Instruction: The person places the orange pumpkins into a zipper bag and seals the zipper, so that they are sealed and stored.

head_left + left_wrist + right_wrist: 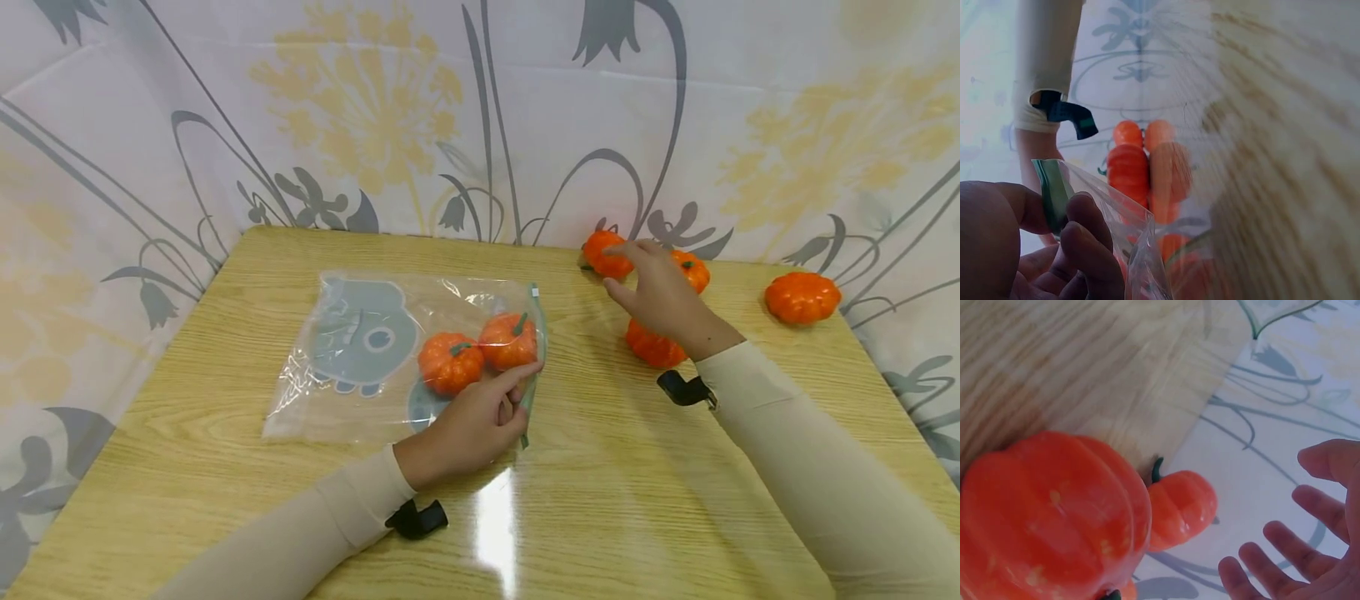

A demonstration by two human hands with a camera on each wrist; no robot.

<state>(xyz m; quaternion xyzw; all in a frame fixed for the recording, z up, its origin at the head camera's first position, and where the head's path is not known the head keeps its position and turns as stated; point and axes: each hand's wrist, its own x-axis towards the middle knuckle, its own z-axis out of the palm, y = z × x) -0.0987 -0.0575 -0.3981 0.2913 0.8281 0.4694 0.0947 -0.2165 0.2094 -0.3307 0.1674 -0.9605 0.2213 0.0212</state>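
A clear zip bag (360, 425) with a printed blue-grey cartoon figure lies flat on the table, two small orange pumpkins (451, 364) inside it near its mouth. My left hand (480, 417) pinches the bag's green zip edge (1054, 190) between thumb and fingers, its index finger stretched along the opening. My right hand (663, 292), fingers spread and holding nothing, hangs over a group of pumpkins at the back right. Beneath its wrist sits the nearest pumpkin (654, 343); another pumpkin (690, 271) is partly hidden behind the hand, and a third pumpkin (606, 254) shows beyond the fingertips.
One more pumpkin (802, 297) stands apart near the table's right edge. Patterned cloth (480, 125) rises behind the wooden table (247, 500) and along its sides. Black straps (417, 518) hang at both wrists.
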